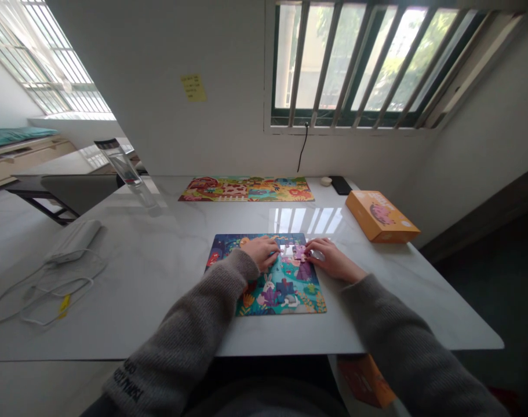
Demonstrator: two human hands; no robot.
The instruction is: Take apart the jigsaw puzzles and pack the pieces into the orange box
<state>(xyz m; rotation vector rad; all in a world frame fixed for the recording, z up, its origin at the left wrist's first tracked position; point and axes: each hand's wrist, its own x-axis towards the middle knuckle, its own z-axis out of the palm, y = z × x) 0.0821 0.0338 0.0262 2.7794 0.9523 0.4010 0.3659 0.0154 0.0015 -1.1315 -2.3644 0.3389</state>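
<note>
A colourful jigsaw puzzle (285, 289) with a rabbit picture lies on the white marble table (159, 260) in front of me. My left hand (260, 251) rests on its upper middle, fingers curled down onto the pieces. My right hand (331, 258) is at the puzzle's upper right edge, its fingertips pinching a small purple puzzle piece (299, 251) against the board. Both arms wear grey knit sleeves. A pale gap shows in the puzzle between the two hands.
A second finished puzzle (246, 189) lies at the table's far side. An orange box (380, 216) sits at the right, a black phone (341, 185) behind it. A clear bottle (127, 168) and a white power bank with cables (72, 240) are on the left.
</note>
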